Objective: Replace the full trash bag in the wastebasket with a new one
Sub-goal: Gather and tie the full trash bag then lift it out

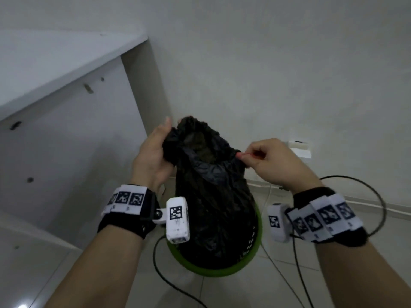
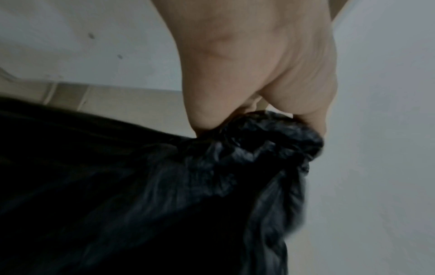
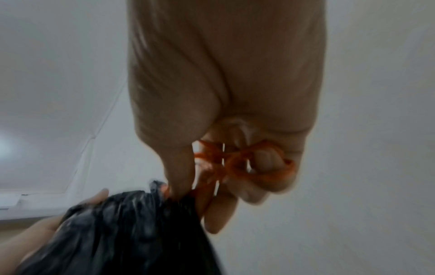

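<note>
Pale tiled floor underfoot, plain white wall behind, white cabinet side panel off to the left with small dark holes in it. Standing on the tiles near the wall: round green plastic wastebasket, only its rim and a perforated dark stretch of wall showing round the bag. Rising out of it, well above the rim, crinkled black plastic trash bag, mouth pulled up and partly gathered, something dark inside, too dim to identify. Left hand gripping the left side of the bag's mouth, a bunched wad of black plastic held between thumb and curled fingers. Right hand at the right side of the mouth, thumb and forefinger pinching the edge, thin orange-red drawstring looped round the curled fingers. Wrist bands with black-and-white square markers on both forearms. Black cables trailing across the floor beside the wastebasket.
</note>
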Available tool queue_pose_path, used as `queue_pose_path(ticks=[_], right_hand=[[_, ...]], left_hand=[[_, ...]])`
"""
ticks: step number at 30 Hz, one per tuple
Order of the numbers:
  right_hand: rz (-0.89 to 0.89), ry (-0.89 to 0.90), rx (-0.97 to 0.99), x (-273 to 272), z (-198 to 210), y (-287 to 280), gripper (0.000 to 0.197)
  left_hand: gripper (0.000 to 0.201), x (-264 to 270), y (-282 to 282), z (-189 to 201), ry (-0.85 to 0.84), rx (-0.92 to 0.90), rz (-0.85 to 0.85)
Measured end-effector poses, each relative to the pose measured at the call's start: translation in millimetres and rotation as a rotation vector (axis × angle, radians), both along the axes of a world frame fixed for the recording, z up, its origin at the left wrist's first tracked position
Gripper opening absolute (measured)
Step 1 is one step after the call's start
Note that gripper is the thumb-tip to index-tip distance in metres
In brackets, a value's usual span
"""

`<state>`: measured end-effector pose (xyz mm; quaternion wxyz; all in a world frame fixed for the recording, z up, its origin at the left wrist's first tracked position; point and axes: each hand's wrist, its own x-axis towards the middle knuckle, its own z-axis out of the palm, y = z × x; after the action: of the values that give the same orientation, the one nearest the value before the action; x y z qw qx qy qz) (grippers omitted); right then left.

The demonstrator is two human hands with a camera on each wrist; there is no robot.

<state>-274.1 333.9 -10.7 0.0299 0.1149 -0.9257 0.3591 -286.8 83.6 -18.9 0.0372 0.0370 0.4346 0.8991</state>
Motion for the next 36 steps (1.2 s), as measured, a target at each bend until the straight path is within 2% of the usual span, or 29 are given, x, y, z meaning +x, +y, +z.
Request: queue_pose_path(ticks=[1,3,4,5,7,9,10,14,16,20,23,25,28,31,34,36], right_hand=[[0.004,-0.050,0.106,4,14,5,0.039],[0.012,-0.132,0.219,11,40,13,0.048],[0.024,-0.165,0.210,14,50,15,0.050],[0.048,-0.197,0.159,17,59,17,0.050],[0.136,-0.254,-0.034,23,69,21,0.044],[0.246,-0.280,-0.310,28,72,21,0.034],[0.281,-0.270,-0.466,28,70,21,0.031],[0.308,-0.316,-1.105,24,60,13,0.030],[0.303,-0.355,-1.230,24,63,6,0.032],[0.282,-0.302,-1.175,21,73,-7,0.026],[0.060,-0.109,-1.085,18,71,-22,0.023],[-0.079,-0.052,-1.113,19,67,-30,0.022],[-0.153,-0.128,-1.181,27,57,-37,0.005],[-0.098,-0.297,-1.291,33,41,-45,0.006],[0.040,-0.423,-1.311,33,33,-56,0.005],[0.048,-0.456,-1.307,29,35,-67,0.003]], left_hand=[[0.039,0,-3,5,0.007,-0.094,0.032],[0.065,1,-10,11,0.035,-0.315,-0.016],[0.075,2,-14,13,0.044,-0.415,-0.063],[0.076,4,-16,14,0.062,-0.498,-0.106],[0.056,7,-14,17,0.081,-0.640,-0.107],[0.027,11,-6,23,0.108,-0.730,0.002],[0.022,12,-3,27,0.145,-0.756,0.065],[0.026,13,-2,51,0.349,-0.816,0.291],[0.025,13,0,69,0.442,-0.794,0.313],[0.024,14,17,97,0.503,-0.772,0.276],[0.019,11,29,102,0.518,-0.778,0.239],[0.024,8,33,96,0.493,-0.849,0.237],[0.057,10,33,79,0.310,-0.816,0.173],[0.078,13,33,60,0.164,-0.694,0.059],[0.082,20,40,46,0.215,-0.785,-0.062],[0.084,23,45,39,0.279,-0.853,-0.181]])
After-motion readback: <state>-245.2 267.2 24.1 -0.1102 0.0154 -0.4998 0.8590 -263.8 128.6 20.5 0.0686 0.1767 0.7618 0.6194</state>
